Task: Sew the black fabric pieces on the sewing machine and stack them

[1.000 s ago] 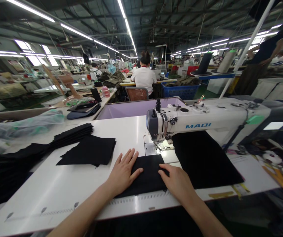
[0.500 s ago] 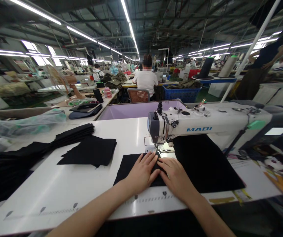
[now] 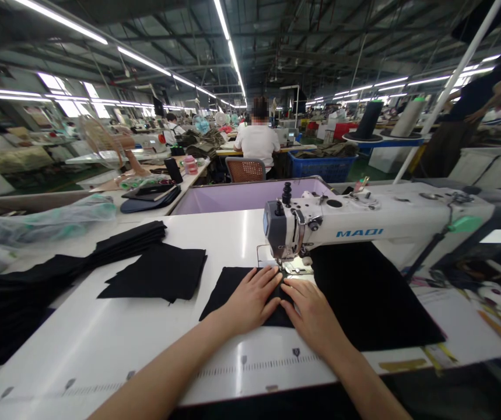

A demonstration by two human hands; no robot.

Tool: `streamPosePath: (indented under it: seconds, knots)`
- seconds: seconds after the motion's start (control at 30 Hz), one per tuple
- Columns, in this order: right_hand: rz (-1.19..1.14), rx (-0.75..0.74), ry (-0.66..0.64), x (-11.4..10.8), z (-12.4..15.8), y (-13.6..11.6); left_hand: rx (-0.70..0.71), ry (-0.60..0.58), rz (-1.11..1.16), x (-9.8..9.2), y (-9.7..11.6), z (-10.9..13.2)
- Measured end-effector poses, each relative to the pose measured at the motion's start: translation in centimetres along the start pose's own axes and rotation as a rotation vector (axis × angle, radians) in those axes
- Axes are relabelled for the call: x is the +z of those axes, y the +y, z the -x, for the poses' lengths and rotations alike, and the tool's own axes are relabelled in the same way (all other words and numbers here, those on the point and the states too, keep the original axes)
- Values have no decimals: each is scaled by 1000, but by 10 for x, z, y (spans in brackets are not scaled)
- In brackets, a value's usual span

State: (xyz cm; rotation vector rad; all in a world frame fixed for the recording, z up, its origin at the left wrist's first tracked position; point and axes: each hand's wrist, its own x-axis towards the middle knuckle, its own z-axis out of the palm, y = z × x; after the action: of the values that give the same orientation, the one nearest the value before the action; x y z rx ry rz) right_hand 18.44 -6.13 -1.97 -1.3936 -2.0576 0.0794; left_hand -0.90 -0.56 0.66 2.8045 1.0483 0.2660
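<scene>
Closest to me is a glossy white tabletop (image 3: pixel 221 233) with a dark printed ruler scale (image 3: pixel 261 365). I've got my left hand (image 3: pixel 252 297) and right hand (image 3: pixel 311 306) resting loosely spread, not clenched, on a flat black fabric piece (image 3: pixel 219 296) by the white MAQI sewing machine's (image 3: pixel 364 220) needle area. Behind: pale purple bin (image 3: pixel 228 198), white-shirted person (image 3: pixel 256 141), long ceiling lights (image 3: pixel 230 49).

The machine (image 3: pixel 412 213) stands on the table (image 3: pixel 114 338). Before its needle lies the cloth (image 3: pixel 226 283); a panel (image 3: pixel 377 303) lies partly under its arm. Left of it lie a stack (image 3: pixel 154 271) and, beyond that, a pile (image 3: pixel 132 240). Behind it are a bin (image 3: pixel 219 198), then farther back a chair (image 3: pixel 245 169) and a crate (image 3: pixel 322 167).
</scene>
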Motion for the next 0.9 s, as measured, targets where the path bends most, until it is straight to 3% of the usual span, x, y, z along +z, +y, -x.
streamPosePath:
  seconds: [0.57, 0.7, 0.9]
  knots:
    - [18, -9, -27, -7, -3, -3, 12, 4, -41, 0, -2, -2]
    - [39, -24, -82, -14, 12, -5, 40, -15, -79, -6, 14, 11]
    - [85, -115, -120, -25, 52, -10, 199, -50, -39, -13, 45, 46]
